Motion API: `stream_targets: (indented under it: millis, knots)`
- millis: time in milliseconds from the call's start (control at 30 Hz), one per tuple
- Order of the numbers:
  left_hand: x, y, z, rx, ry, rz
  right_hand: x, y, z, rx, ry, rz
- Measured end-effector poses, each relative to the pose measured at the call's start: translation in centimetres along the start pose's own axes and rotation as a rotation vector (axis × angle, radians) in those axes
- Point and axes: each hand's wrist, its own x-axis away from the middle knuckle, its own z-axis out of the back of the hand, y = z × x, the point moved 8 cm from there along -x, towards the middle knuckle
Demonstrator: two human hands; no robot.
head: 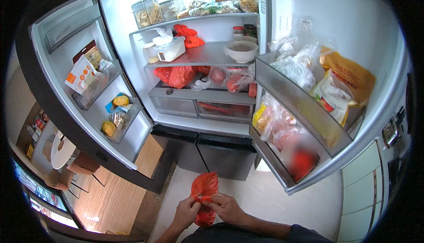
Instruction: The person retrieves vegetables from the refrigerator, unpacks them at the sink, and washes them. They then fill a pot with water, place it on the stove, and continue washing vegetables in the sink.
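A red plastic bag [205, 185] is pinched at its gathered middle between my two hands, low in the view and in front of my body. My left hand [186, 210] grips it from the left with thumb and fingers. From the right, my right hand [228, 208] holds the same gathered part. What the bag contains is hidden. Beyond my hands stands a refrigerator with both upper doors swung wide; on its middle shelf [212, 53] are another red bag [188, 37], a lidded plastic container [170, 50] and a white bowl [241, 51].
Bagged food fills the right door's upper bin [298, 102] and lower bin [270, 160]. The left door [124, 143] juts out with packets and yellow fruit in its bins. Black lower doors [225, 157] are closed. A round table [63, 152] and chairs stand at far left.
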Motion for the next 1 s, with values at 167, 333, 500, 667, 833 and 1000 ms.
stream_targets:
  millis: [167, 333, 500, 667, 833, 1000]
  knots:
    - [-3.0, 2.7, -0.2, -0.112, -0.060, 0.035, -1.7, 0.5, 1.6, 0.047, 0.026, -0.008]
    - [-6.6, 1.7, -1.4, -0.364, -0.190, 0.005, -2.6, -0.1, 4.4, 0.359, 0.239, 0.174]
    - [-9.4, 2.9, -3.3, -0.642, -0.485, -0.124, -4.6, 5.1, 5.7, 0.058, 0.225, -0.101]
    - [-11.5, 4.8, -2.0, -0.768, -0.645, -0.571, -5.7, 7.0, 5.3, -0.359, 0.238, -0.603]
    - [-13.6, 11.7, 0.6, -0.785, -0.527, -0.956, -8.4, 0.9, 7.4, -0.883, 0.356, -0.454]
    - [-11.5, 21.9, 6.4, -0.752, -0.317, -1.283, -8.5, -7.5, 10.0, -0.760, 0.310, -0.110]
